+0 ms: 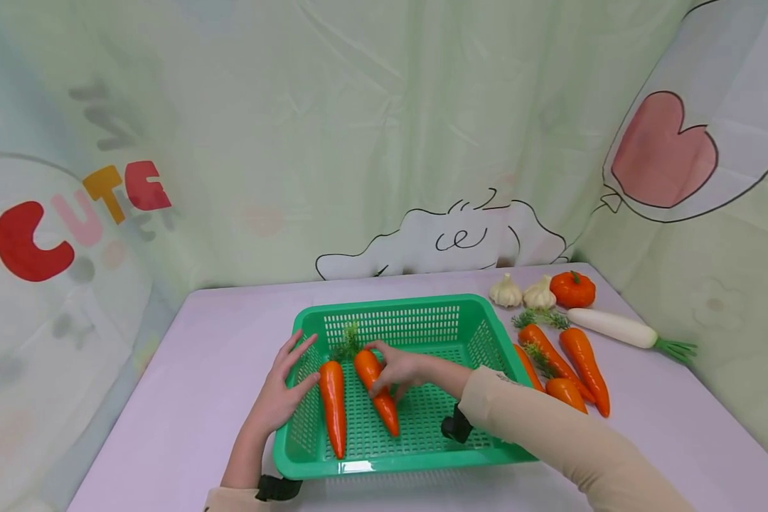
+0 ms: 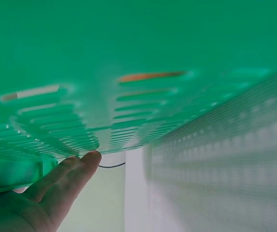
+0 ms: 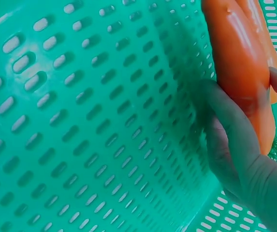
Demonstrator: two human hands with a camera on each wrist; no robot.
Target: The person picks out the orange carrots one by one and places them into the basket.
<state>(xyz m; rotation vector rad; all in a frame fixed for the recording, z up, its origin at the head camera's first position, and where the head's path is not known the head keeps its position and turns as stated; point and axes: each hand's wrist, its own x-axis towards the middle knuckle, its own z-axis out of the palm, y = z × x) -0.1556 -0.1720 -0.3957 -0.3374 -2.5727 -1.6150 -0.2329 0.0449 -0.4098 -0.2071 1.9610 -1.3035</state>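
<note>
A green slotted basket (image 1: 397,304) stands on the table with two orange carrots inside. One carrot (image 1: 334,416) lies lengthwise near its left wall, tip toward the front. My right hand (image 1: 402,370) reaches into the basket and grips the second carrot (image 1: 387,414), thumb and fingers on either side of its body. In the right wrist view this carrot (image 3: 240,53) shows between thumb and fingers, overlapping the other one. My left hand (image 1: 280,395) is at the basket's left rim, fingers spread and extended; the left wrist view shows its fingers (image 2: 70,186) against the outer side.
Right of the basket lie several more carrots (image 1: 585,366), partly behind the basket rim. Farther back are two garlic bulbs (image 1: 505,291), an orange-red pumpkin (image 1: 572,289) and a white radish (image 1: 611,327) with green leaves. A printed curtain (image 1: 262,142) hangs behind the table (image 1: 185,384).
</note>
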